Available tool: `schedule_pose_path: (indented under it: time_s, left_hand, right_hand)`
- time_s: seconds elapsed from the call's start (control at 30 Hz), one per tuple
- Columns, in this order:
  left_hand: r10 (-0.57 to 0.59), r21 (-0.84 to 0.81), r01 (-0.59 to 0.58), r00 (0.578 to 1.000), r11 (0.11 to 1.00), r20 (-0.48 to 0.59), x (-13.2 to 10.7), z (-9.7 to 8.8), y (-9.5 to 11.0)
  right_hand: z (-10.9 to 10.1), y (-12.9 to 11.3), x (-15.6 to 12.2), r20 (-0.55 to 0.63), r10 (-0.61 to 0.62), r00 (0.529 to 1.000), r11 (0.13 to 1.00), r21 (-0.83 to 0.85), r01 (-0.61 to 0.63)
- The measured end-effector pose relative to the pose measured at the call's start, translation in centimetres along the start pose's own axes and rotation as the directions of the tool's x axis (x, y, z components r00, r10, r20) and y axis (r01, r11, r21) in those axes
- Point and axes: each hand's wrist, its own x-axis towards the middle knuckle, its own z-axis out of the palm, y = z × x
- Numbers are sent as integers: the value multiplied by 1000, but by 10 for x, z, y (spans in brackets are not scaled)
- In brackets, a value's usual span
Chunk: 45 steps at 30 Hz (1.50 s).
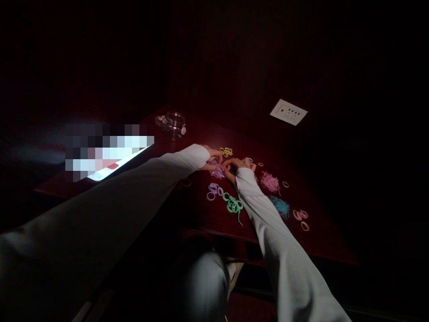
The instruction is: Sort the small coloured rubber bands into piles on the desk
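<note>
On a dark red table (214,219) lie small coloured hair ties sorted in heaps. My left hand (213,157) and my right hand (240,167) meet over a purple heap (218,171), fingers pinched together on thin purple bands. Near them lie yellow rings (226,151), lilac rings (214,191), green rings (233,203), a pink heap (270,182), a blue heap (280,206) and pink rings (300,216). Both arms wear pale long sleeves.
A clear round container (174,121) stands at the table's far side. A lit tablet (110,166) rests at the left. A white wall socket plate (288,112) sits on the dark wall at right. The room is very dark.
</note>
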Motion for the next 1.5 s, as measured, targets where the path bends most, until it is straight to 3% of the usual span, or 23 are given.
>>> schedule_pose_path:
  time_s: [0.47, 0.93, 1.27, 1.5]
  left_hand:
    - [56, 22, -55, 998, 998, -40, 7, 12, -9]
    - [66, -73, -74, 991, 995, -116, 15, 20, -20]
    - [75, -147, -116, 963, 982, -258, 9, 7, -10]
    - [62, -208, -121, 961, 971, -271, -1, -5, -3]
  right_hand:
    - [1, 1, 0, -10, -2, 1000, 1000, 3, 2]
    - [-1, 1, 1, 1, 12, 1000, 1000, -25, -12]
    - [0, 5, -1, -11, -17, 1000, 998, -55, 16]
    - [1, 2, 0, -41, 10, 999, 1000, -25, -11]
